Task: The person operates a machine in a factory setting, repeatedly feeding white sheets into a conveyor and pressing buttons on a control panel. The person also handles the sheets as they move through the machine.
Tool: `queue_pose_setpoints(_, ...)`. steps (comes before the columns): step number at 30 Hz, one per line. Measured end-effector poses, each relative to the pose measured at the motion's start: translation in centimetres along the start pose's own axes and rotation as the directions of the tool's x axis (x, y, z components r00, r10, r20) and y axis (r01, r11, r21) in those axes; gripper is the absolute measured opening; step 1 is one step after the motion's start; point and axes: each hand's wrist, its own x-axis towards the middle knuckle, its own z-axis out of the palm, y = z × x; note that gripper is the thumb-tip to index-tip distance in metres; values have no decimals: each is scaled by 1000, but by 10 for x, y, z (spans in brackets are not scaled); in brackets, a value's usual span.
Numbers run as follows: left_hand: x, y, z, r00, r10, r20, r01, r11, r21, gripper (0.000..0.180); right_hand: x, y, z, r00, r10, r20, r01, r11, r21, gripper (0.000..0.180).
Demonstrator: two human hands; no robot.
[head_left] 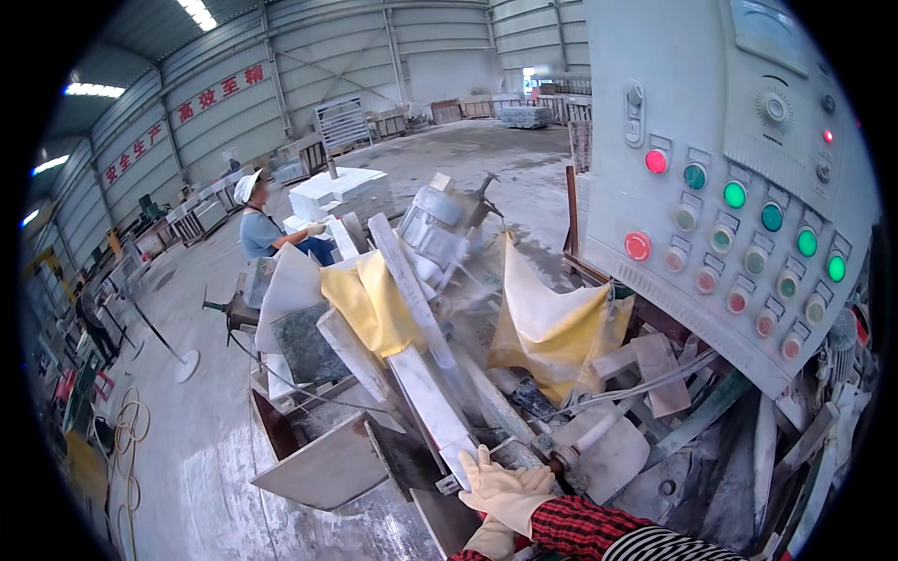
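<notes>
My right hand, in a cream glove, lies with its fingers stretched out over the near end of a long white stone strip. Below it, at the lower edge, my left hand shows only in part, in a like glove; its fingers are hidden. The strip lies on a narrow machine bed and runs away from me toward a yellow flap that hangs over it. Past the flap stands a grey motor housing, dusted white. Just right of my right hand is a rusty shaft fitting.
At upper right a grey control panel with coloured buttons juts in close. A second white-and-yellow sheet hangs right of the bed. Stone slabs lean at left. A person in a white hat sits beyond; a hose lies on the floor.
</notes>
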Motion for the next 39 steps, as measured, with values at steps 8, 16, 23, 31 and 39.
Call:
queue_pose_setpoints(8, 2, 8, 14, 1000, -12, 27, 11, 1000, 19, 69, -4, 3, -10, 999, 25, 23, -25, 999, 21, 94)
queue_pose_setpoints(16, -3, 1, 50, 974, -189, 125, 179, 980, 81, 67, -21, 53, -37, 994, -98, 42, 38, 694, 719, 101)
queue_pose_setpoints(23, 8, 34, 2, 979, 172, -113, -152, 974, 168, 41, -143, 173, -14, 795, -316, -518, 606, 465, 645, 37)
queue_pose_setpoints(31, 13, 75, -6, 990, 132, 51, -140, 958, 248, 47, -386, 297, 42, 534, 763, -365, 116, 362, 925, 46)
queue_pose_setpoints(39, 14, 105, -1, 948, -56, -315, 250, 743, 621, 52, -587, 411, 111, -357, 934, 18, 815, 302, 494, 41)
